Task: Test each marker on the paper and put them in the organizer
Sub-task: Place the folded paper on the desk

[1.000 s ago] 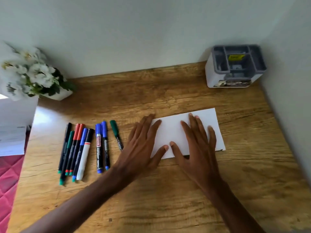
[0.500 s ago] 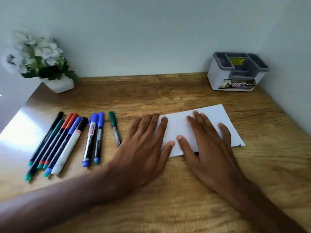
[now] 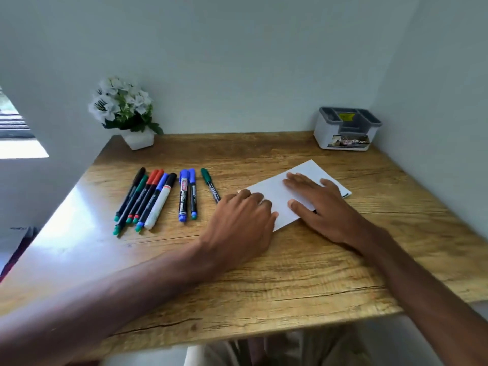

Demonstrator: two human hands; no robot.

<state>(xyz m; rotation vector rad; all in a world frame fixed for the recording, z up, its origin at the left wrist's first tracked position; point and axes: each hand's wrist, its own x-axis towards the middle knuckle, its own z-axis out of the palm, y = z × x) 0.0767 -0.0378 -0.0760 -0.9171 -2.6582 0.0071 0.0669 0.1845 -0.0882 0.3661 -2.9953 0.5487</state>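
At frame centre, right hand [image 3: 324, 207] lies flat w/ fingers straight, pressing the paper [image 3: 276, 194]. Left hand [image 3: 243, 223]: fingers bent at paper's left edge, hold unclear. Markers [image 3: 158, 196] lie centre-left, organizer [image 3: 327, 133] upper right. Risk: paper may slide under test strokes if pressure lifts.

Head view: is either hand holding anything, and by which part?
Nothing is clearly held. The right hand presses flat on the white paper sheet; the left hand has bent fingers on its left corner, and whether they pinch it cannot be told.
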